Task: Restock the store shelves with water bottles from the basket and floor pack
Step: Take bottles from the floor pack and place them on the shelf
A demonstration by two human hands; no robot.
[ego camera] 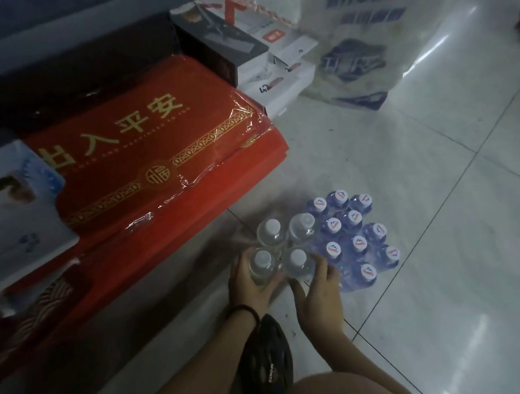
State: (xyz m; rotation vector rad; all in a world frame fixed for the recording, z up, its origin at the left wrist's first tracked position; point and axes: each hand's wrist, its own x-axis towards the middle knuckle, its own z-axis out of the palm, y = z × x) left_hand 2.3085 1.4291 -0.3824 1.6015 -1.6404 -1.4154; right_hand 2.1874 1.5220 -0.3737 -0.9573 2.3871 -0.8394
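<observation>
Crouched on the floor [430,174] here. The blue pack [354,243] stands upright, logo caps up. Four clear bottles [302,224] with white caps stand in a square, tight against the pack's left side. My left hand [249,286] grips the outer bottle [262,266], the near one farther from the pack. My right hand [316,295] wraps the inner bottle [297,263], fingers [323,264] jammed against the pack. A red mat [149,148] lies up left of the pack, and a printed bag [353,49] sits well beyond it.
</observation>
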